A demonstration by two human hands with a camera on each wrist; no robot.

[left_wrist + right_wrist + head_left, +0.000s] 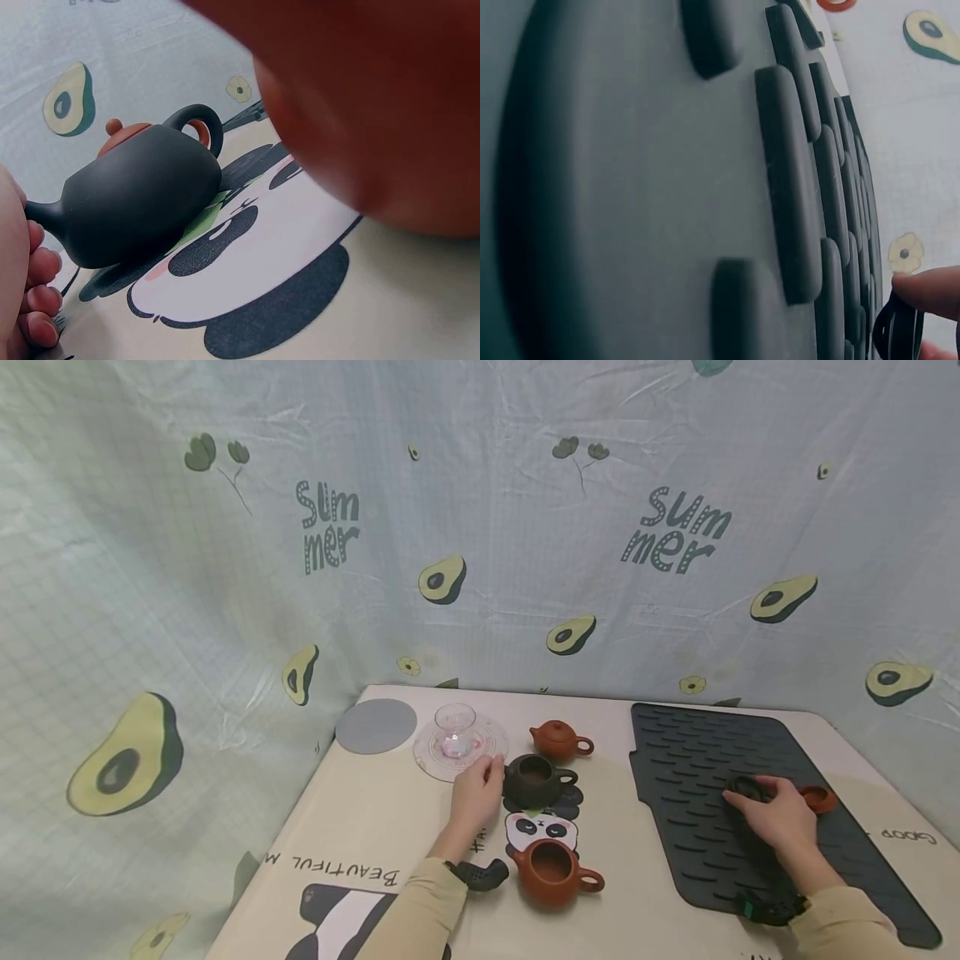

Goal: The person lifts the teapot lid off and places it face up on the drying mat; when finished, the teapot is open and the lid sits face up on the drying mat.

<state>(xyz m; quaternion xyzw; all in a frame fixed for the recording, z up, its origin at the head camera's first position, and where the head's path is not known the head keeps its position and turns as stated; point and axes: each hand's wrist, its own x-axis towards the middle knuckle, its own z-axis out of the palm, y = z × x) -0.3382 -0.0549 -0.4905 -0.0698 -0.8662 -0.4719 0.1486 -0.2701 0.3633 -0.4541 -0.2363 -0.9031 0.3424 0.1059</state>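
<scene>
My right hand point(780, 814), at the lower right of the frame, is pinching a dark lid point(747, 788) on the ribbed black mat point(682, 752), with an orange lid point(819, 798) lying just beside it and bare mat spreading toward the upper left. My left hand point(476, 793) is resting with relaxed fingers against the spout side of the matte dark, lidless teapot point(536, 779) at centre frame. It is sitting between two orange teapots point(558, 739), the glass cup point(455, 729) crowding upper left.

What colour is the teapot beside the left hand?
Dark, near-black teapot, seen best in the left wrist view, beside the left hand.
</scene>
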